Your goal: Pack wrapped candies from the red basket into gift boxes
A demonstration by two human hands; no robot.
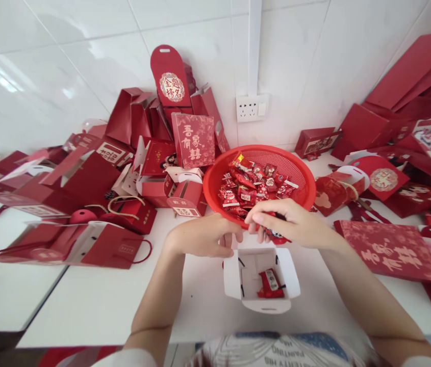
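Note:
An open white-lined box (251, 275) stands on the table in front of me, with a red wrapped candy (271, 283) inside. Behind it is a round red plastic basket (299, 178) holding many red wrapped candies (251, 178). My left hand (207, 235) is over the box's back left corner, fingers curled down; whether they hold anything is hidden. At the basket's front edge, my right hand (286, 220) has its fingers bent round red wrapped candies, partly visible below the palm.
Red gift boxes and bags (96, 178) crowd the left side of the white table (104, 300). More red boxes (395, 250) lie at the right. A tiled wall with a socket (251, 108) rises behind the basket.

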